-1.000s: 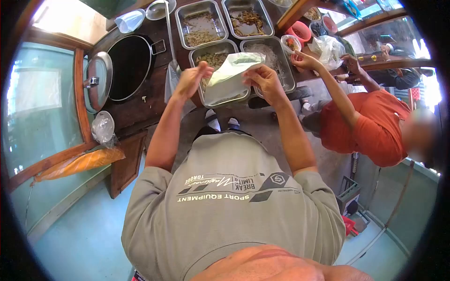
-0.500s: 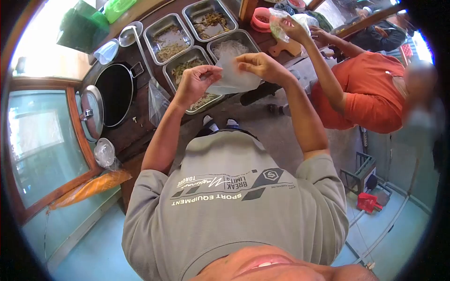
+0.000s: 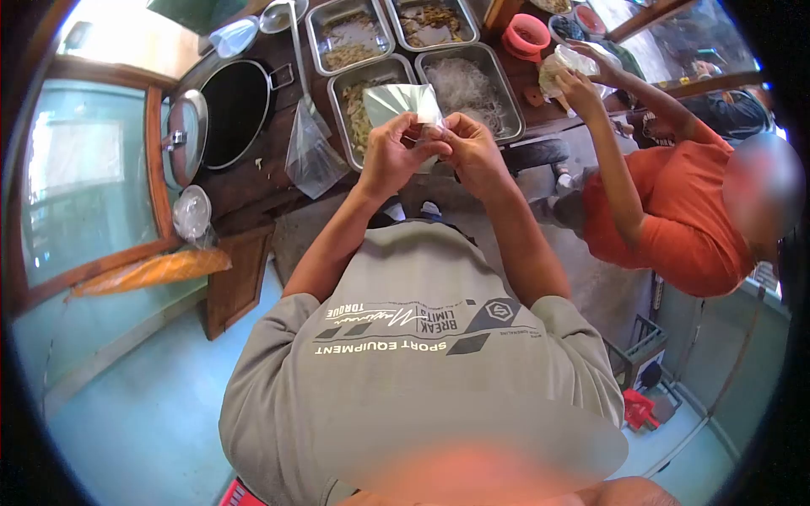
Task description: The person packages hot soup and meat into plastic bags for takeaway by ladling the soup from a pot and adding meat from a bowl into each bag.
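Observation:
A see-through plastic bag [image 3: 395, 99] is pinched between my two hands, its shiny sheet spreading up and to the left. My left hand [image 3: 395, 158] grips it with fingers closed near its edge. Right beside it, my right hand [image 3: 474, 153] pinches the same edge between thumb and fingers, and the fingertips of both hands nearly touch. Beyond them is a metal tray of thin pale noodles [image 3: 516, 128]. A metal tray with greenish food [image 3: 334, 91] lies partly behind the bag.
Two more metal trays of food [image 3: 316, 38] [image 3: 474, 32] stand farther back. At left are a large dark pot [image 3: 268, 93], its lid [image 3: 187, 139] and a plastic bag [image 3: 314, 160]. A person in orange [image 3: 675, 211] at right handles a plastic bag [image 3: 564, 67] near pink tubs [image 3: 525, 38].
My hands have come closer together, and the bag between them now stands up with a bright sheen. The view has shifted. The person in orange has lowered the hands.

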A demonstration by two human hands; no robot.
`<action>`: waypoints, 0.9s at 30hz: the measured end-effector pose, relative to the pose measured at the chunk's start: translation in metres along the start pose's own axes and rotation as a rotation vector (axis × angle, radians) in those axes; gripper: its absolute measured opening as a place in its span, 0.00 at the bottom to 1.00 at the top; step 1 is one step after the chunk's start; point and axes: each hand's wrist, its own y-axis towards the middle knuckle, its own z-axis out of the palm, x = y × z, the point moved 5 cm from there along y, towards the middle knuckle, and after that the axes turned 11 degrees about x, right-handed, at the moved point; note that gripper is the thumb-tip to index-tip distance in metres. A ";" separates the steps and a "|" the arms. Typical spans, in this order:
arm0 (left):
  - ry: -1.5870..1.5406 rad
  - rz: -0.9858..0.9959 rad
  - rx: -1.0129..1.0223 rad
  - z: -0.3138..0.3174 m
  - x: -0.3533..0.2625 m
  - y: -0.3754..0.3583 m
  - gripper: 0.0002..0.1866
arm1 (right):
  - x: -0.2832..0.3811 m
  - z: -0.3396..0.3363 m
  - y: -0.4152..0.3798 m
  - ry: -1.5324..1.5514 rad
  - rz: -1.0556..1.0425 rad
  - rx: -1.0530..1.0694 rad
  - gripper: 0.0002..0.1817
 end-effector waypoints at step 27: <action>-0.777 -0.291 -0.333 -0.067 0.040 -0.082 0.14 | -0.073 0.057 0.032 -0.493 0.139 0.174 0.10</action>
